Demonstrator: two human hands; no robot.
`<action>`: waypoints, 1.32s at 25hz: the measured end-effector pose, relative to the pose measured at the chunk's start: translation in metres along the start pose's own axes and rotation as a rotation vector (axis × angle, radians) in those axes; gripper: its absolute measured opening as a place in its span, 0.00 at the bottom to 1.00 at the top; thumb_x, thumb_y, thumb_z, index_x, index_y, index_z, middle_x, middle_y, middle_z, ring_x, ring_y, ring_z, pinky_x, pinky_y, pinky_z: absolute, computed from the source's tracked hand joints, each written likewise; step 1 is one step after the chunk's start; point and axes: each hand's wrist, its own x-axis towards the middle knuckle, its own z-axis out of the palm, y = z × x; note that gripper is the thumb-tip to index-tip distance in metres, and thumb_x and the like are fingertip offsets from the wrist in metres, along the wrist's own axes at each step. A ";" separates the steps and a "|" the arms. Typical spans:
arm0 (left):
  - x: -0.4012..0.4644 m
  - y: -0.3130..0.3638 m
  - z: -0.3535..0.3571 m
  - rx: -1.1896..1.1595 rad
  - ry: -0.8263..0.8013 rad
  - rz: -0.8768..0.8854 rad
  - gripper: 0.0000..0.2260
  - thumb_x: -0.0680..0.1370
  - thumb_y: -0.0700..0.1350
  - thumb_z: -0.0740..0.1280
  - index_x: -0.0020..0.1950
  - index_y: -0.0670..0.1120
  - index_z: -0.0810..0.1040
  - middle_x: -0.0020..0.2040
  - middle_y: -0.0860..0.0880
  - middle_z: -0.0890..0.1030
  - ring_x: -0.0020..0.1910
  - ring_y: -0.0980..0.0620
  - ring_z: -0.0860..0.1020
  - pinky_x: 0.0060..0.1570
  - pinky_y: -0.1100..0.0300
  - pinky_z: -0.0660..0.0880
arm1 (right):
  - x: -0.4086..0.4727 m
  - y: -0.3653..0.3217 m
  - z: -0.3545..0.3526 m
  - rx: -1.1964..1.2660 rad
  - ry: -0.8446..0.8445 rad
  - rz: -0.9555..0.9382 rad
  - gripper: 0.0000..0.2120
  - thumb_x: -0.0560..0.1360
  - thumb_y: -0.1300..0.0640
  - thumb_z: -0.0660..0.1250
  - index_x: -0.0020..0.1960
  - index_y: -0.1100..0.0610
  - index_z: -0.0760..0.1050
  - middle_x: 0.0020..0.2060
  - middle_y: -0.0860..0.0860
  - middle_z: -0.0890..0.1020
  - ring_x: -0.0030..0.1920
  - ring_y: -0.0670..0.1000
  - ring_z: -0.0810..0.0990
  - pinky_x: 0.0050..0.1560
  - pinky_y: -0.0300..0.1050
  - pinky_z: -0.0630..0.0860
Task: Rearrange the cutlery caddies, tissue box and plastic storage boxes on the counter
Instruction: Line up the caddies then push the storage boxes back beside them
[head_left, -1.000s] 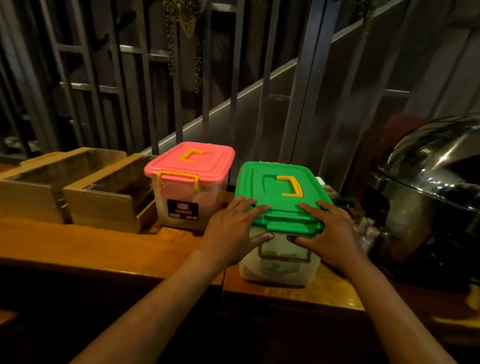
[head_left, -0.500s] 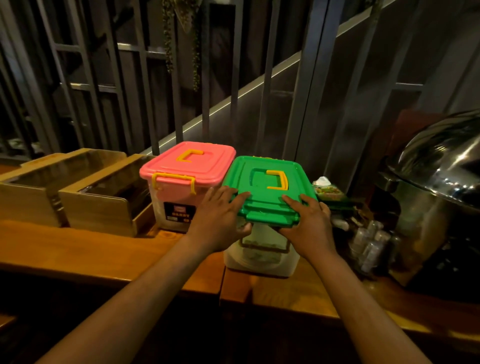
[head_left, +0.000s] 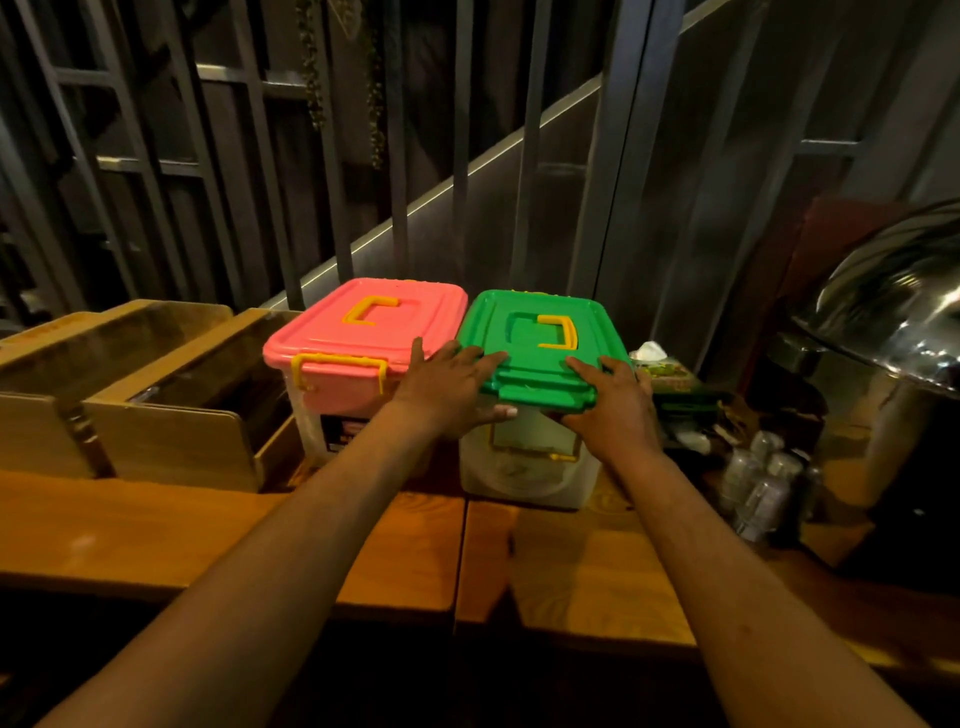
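A clear plastic box with a green lid (head_left: 540, 338) stands on the wooden counter (head_left: 208, 530), side by side with a matching pink-lidded box (head_left: 363, 332) on its left. My left hand (head_left: 447, 382) grips the green lid's front left corner, fingers on top, thumb under the rim. My right hand (head_left: 610, 400) clasps the front right corner the same way. Two wooden cutlery caddies (head_left: 156, 395) sit left of the pink box. A green tissue box (head_left: 662, 371) peeks out behind the green-lidded box on the right.
A large shiny metal chafing dish (head_left: 893, 322) fills the right side. Small glass jars (head_left: 758, 478) and clutter lie between it and the green-lidded box. A dark slatted metal railing runs close behind the counter.
Both hands have pushed the green-lidded box back and leftward until it sits beside the pink one. The tissue box and jars have come into view on the right.
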 end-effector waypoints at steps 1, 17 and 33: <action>0.006 -0.004 -0.004 -0.007 -0.055 0.007 0.37 0.74 0.71 0.54 0.78 0.58 0.51 0.79 0.48 0.58 0.77 0.43 0.54 0.70 0.30 0.44 | 0.004 0.000 0.000 -0.010 -0.007 0.007 0.35 0.66 0.41 0.75 0.70 0.40 0.67 0.72 0.55 0.66 0.71 0.64 0.59 0.69 0.59 0.63; 0.035 -0.016 0.011 -0.011 0.016 0.011 0.34 0.74 0.71 0.52 0.77 0.59 0.53 0.77 0.50 0.62 0.73 0.43 0.63 0.64 0.36 0.64 | 0.029 0.002 0.006 -0.044 -0.034 0.017 0.35 0.67 0.44 0.75 0.71 0.41 0.66 0.72 0.55 0.65 0.71 0.63 0.60 0.69 0.58 0.64; -0.029 0.053 0.003 -0.073 0.282 -0.009 0.24 0.77 0.59 0.61 0.72 0.54 0.68 0.73 0.45 0.69 0.72 0.42 0.63 0.69 0.43 0.58 | -0.028 -0.009 -0.027 -0.313 -0.089 -0.071 0.38 0.69 0.35 0.66 0.74 0.45 0.60 0.75 0.54 0.63 0.74 0.59 0.61 0.68 0.63 0.67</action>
